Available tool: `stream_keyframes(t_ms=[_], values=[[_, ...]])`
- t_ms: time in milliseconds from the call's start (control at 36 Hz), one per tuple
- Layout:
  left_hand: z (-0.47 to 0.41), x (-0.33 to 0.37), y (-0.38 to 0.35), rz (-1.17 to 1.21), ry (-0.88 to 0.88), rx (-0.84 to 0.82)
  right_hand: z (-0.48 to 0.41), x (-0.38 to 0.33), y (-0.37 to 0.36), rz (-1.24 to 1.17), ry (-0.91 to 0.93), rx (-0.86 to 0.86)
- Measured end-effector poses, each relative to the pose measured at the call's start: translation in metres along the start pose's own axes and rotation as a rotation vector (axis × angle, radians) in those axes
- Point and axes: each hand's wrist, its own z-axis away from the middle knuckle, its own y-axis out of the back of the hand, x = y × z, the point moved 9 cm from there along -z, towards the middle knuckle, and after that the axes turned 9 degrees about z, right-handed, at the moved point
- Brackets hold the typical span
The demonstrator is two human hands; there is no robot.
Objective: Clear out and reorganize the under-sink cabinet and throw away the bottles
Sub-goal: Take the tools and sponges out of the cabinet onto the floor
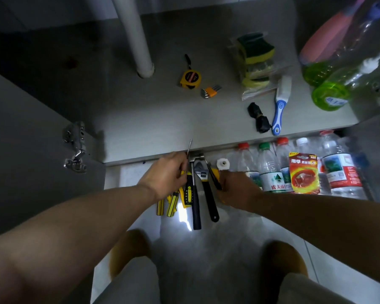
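Note:
I look down at the open under-sink cabinet floor (154,128) and the tiles in front of it. My left hand (165,174) is shut on a yellow-and-black screwdriver (188,185), its thin shaft pointing up over the cabinet edge. My right hand (237,189) grips a black-and-yellow tool (214,177), partly hidden by the fingers. Between my hands lie a hammer (195,202) and an adjustable wrench (207,189). Several empty water bottles (270,170) lie in a row on the floor at the right, with a red battery pack (303,172) on them.
Inside the cabinet: a white drain pipe (134,36), yellow tape measure (190,79), hex keys (211,92), bagged sponges (256,62), a blue-white brush (280,104), a black bundle (258,117), green spray bottles (329,93). More screwdrivers (169,205) lie under my left wrist. A door hinge (76,148) sits left.

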Motion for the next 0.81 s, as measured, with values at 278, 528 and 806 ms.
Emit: stream_keyframes(t_ms=[278,528,806], values=[[0.026,-0.067,-0.040,0.025,0.417,-0.297,-0.031,0.001,-0.054,0.023,-0.180,-0.349],[0.014,-0.074,-0.038,0.004,0.445,-0.301,-0.037,-0.010,-0.040,0.067,-0.118,-0.202],[-0.011,0.010,-0.018,-0.071,-0.007,-0.213,-0.006,-0.003,0.045,0.035,0.126,0.115]])
